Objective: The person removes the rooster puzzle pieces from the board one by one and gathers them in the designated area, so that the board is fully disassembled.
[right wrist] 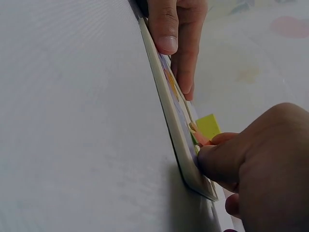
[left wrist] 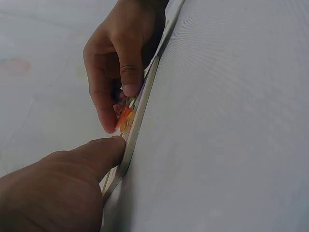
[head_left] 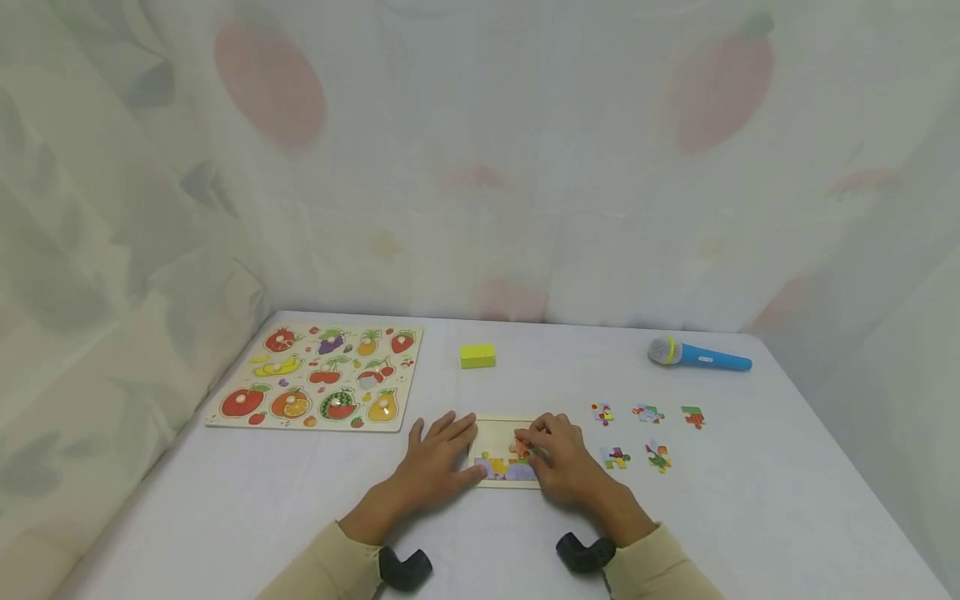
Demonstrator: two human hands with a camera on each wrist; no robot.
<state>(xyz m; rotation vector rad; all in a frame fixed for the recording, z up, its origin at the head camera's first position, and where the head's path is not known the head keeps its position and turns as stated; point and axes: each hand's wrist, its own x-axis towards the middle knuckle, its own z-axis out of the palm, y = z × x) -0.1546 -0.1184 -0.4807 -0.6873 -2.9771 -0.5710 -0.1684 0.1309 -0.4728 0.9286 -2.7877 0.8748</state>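
A shallow wooden puzzle tray (head_left: 491,431) lies on the table between the two hands. Joined jigsaw pieces (head_left: 495,468) fill its near row. My left hand (head_left: 432,469) rests on the tray's left side, fingers extended and thumb on the lower left corner. Over the tray's right part, my right hand (head_left: 564,463) pinches an orange-and-red puzzle piece (head_left: 519,448) between thumb and fingers, just above the filled row. In the right wrist view that puzzle piece (right wrist: 200,137) appears tilted at the fingertips, partly hidden. Whether it sits fully flat I cannot tell.
Several loose jigsaw pieces (head_left: 616,457) lie right of the tray in two rows. A fruit peg board (head_left: 315,375) is at the left, a yellow block (head_left: 477,357) behind the tray, and a blue toy microphone (head_left: 705,357) at the back right.
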